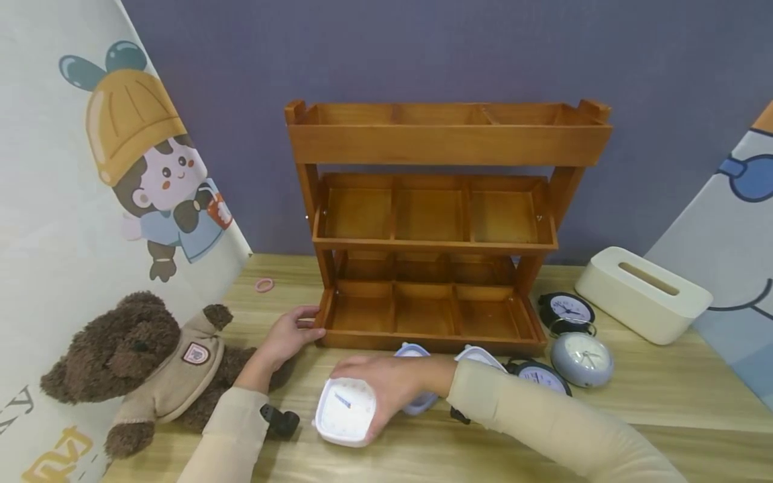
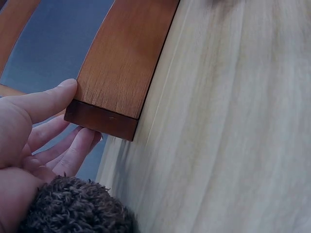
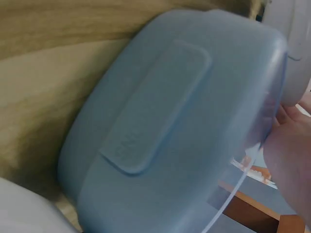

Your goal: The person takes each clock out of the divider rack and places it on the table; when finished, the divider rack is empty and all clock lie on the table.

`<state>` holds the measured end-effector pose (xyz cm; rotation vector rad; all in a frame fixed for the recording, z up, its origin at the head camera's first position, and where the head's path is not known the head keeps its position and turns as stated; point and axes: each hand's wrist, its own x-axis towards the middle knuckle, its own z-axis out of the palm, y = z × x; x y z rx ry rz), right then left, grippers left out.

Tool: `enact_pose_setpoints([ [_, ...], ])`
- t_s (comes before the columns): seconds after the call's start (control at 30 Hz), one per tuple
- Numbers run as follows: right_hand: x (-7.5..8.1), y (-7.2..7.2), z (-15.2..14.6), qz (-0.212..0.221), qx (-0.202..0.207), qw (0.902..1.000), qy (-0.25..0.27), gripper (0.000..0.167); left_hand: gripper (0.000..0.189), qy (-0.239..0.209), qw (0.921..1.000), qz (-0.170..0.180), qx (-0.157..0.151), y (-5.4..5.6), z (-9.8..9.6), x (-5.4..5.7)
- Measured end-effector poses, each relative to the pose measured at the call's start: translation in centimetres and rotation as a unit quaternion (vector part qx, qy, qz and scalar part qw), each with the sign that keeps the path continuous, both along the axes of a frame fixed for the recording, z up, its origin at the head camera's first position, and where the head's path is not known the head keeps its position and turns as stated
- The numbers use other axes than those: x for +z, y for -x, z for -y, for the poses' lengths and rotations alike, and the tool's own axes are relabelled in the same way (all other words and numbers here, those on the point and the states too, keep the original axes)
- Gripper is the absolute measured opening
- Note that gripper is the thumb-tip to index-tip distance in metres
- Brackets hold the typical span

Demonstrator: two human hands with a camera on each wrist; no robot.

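My right hand grips a white square alarm clock in front of the wooden rack, its face turned up. In the right wrist view, part of this white clock shows at the upper right beside the fingers. A blue-grey clock fills most of that view; in the head view it lies partly hidden under the right forearm. My left hand holds the lower left corner of the brown wooden rack. The left wrist view shows the thumb on one side of that corner and the fingers on the other.
A brown teddy bear lies left of the left forearm. Right of the rack are a black clock, a round grey clock, another dark clock and a cream tissue box. A pink ring lies behind the left hand.
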<state>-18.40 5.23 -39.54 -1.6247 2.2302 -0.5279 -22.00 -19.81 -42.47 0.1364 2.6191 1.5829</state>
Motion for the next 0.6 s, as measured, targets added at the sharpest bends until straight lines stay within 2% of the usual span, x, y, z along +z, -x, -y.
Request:
enact_pose_setpoints([
  [0.17, -0.4, 0.3, 0.0, 0.008, 0.023, 0.9997, 0.006, 0.099, 0.052, 0.007, 1.0, 0.006, -0.001, 0.1, 0.0, 0.0],
  [0.33, -0.4, 0.5, 0.2, -0.006, 0.037, 0.9993, -0.008, 0.097, 0.052, 0.008, 1.0, 0.004, -0.005, 0.3, 0.0, 0.0],
  [0.5, 0.0, 0.1, -0.1, -0.024, 0.028, 0.9985, -0.04, 0.1, 0.052, 0.006, 0.9999, 0.007, -0.011, 0.3, -0.1, 0.2],
  [0.6, 0.7, -0.4, -1.2, -0.025, 0.01, 0.9981, -0.054, 0.098, 0.052, 0.018, 0.9996, 0.011, -0.018, 0.0, -0.2, 0.6],
])
